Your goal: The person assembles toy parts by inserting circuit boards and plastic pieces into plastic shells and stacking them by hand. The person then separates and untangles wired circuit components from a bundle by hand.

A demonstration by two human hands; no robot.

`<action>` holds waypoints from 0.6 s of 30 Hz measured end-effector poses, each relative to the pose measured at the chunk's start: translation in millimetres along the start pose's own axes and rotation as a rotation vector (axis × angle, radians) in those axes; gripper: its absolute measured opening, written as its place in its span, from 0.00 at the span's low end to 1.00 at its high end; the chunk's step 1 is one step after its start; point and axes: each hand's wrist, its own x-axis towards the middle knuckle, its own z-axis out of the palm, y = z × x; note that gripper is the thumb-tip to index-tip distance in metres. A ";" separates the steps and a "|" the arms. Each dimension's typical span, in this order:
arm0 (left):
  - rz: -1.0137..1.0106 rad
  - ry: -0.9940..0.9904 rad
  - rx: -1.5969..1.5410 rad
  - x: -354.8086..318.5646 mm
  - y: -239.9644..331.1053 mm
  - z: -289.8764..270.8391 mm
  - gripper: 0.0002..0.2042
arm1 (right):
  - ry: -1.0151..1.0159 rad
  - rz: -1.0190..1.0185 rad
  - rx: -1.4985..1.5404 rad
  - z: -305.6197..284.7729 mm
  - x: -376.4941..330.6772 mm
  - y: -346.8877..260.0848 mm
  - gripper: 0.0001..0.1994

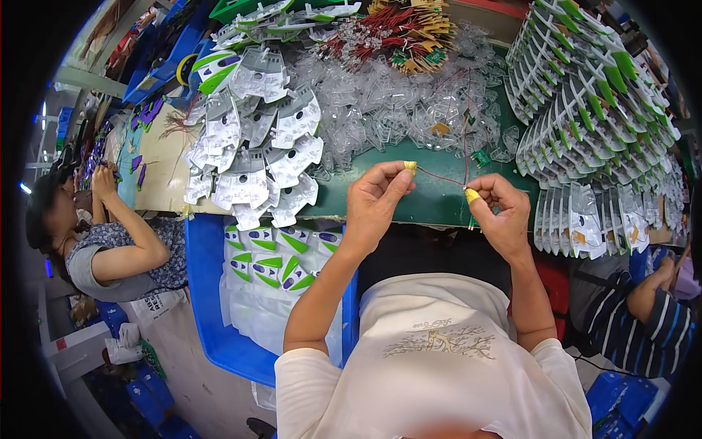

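- Green worktable (431, 205), crossing the middle of the frame; parts crowd its far side, so a trailing lead could snag there.
- Stacked grey-and-green shells (585, 110), upper right, leaning in tiers; a knock from the right elbow might make them slide.
- Blue bin (201, 293), left of centre at the table's near edge, holding white-and-green pieces; anything dropped over that edge could land among them.
- Clear plastic parts (380, 110), heaped at upper centre, loose enough to spill forward if brushed.
- Left hand (371, 205), centre, thumb and forefinger pinching one end of the wire.
- Right hand (506, 214), right of centre, fingertips pinched together at the wire's other end; their exact hold is too small to tell.
- Thin dark-red wire (439, 176), spanning the hands above the table; too hard a pull could break it or a joint.
- Yellow fingertip wraps (410, 167), one per hand; these may dull touch and let the wire slip.
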 end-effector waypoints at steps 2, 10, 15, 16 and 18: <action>-0.021 0.012 -0.034 2.1 3.1 1.9 0.13 | -0.003 -0.005 -0.016 -1.3 -0.1 1.3 0.04; -0.038 -0.004 -0.003 6.0 -3.8 -2.5 0.12 | -0.055 -0.012 -0.045 -2.2 5.6 4.4 0.03; -0.027 -0.006 -0.058 4.7 -1.3 -2.9 0.09 | -0.060 -0.070 0.005 0.8 15.3 8.8 0.04; -0.029 -0.004 -0.058 4.6 -0.4 -3.7 0.09 | -0.059 -0.065 0.013 0.8 16.4 8.9 0.05; -0.075 -0.010 -0.107 3.9 1.9 -5.2 0.08 | -0.078 -0.050 0.009 -1.0 17.0 9.6 0.05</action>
